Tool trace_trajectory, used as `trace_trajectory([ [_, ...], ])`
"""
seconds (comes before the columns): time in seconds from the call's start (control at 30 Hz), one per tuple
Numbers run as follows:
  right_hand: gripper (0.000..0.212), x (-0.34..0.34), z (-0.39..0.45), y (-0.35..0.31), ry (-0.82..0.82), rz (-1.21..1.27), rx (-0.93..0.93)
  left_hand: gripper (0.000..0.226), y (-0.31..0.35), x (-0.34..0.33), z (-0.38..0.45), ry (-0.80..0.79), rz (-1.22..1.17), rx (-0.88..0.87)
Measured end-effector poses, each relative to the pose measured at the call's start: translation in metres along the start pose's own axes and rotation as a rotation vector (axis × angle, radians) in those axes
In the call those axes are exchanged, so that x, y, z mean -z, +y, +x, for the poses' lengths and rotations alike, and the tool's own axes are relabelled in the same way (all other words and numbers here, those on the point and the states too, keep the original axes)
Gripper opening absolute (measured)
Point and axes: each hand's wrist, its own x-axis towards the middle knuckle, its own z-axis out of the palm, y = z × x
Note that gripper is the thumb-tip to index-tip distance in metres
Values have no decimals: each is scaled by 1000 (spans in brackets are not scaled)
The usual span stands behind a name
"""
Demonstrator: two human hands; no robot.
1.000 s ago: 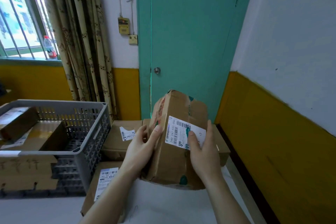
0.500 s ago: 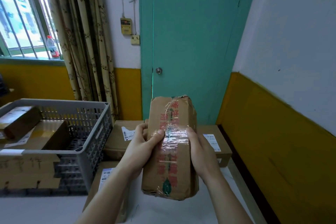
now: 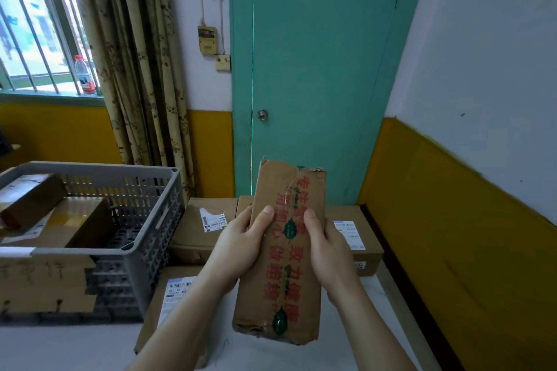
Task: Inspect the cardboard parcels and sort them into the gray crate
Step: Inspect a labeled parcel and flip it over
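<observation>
I hold a long cardboard parcel (image 3: 281,274) upright in front of me, its face with red printed tape and green marks turned towards me. My left hand (image 3: 238,247) grips its left edge with the thumb on the front. My right hand (image 3: 328,253) grips the right edge the same way. The gray crate (image 3: 144,220) stands to the left with parcels (image 3: 75,220) inside it. More labelled parcels (image 3: 208,226) lie on the table behind and below the held one.
A cardboard box (image 3: 45,283) with handwriting leans against the crate's front. A teal door (image 3: 316,69) and a yellow-and-white wall (image 3: 467,190) close off the back and right. Curtains (image 3: 135,69) and a window sill with a bottle (image 3: 84,74) are at the back left.
I have turned the parcel in both hands: the side with the white shipping label has gone out of sight and the red-taped face now fronts me, standing more upright.
</observation>
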Motion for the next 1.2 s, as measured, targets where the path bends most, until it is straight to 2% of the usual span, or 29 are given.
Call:
trace_trajectory([
  [0.1, 40, 3, -1, 1, -106, 67, -4, 29, 3, 1, 2, 9, -23, 11],
  [0.23, 52, 2, -2, 5, -170, 49, 29, 52, 8, 4, 4, 86, -34, 42],
  [0.3, 48, 2, -1, 5, -155, 46, 34, 55, 7, 2, 3, 89, -6, 57],
  [0.4, 37, 7, 2, 5, -111, 69, 46, 46, 2, 3, 3, 29, -64, 56],
  [0.5, 25, 14, 3, 5, -103, 186, 21, 32, -4, 9, 7, -23, -95, -16],
  [0.57, 22, 16, 3, 5, -108, 244, -2, 33, -7, 13, 9, -34, -104, -41],
  [0.63, 19, 15, 2, 6, -100, 262, -22, 47, -11, 16, 11, -40, -51, -22],
  [0.73, 26, 16, 1, 9, -70, 306, -57, 100, -13, 18, 11, -74, 22, 161],
  [0.8, 25, 17, 1, 10, -41, 272, -49, 120, -14, 19, 10, -92, 33, 226],
  [0.87, 18, 18, 0, 8, -17, 212, -24, 123, -15, 16, 10, -80, 23, 233],
  [1.0, 18, 19, -2, 3, 64, 49, 62, 115, -15, 15, 9, -71, -30, 217],
  [1.07, 37, 19, -2, 5, 120, -15, 108, 120, -18, 16, 10, -69, -6, 213],
  [1.17, 45, 17, -3, 6, 154, -83, 172, 134, -23, 15, 11, -51, 48, 191],
  [1.2, 59, 16, -3, 6, 128, -114, 159, 138, -25, 13, 12, -31, 69, 175],
])
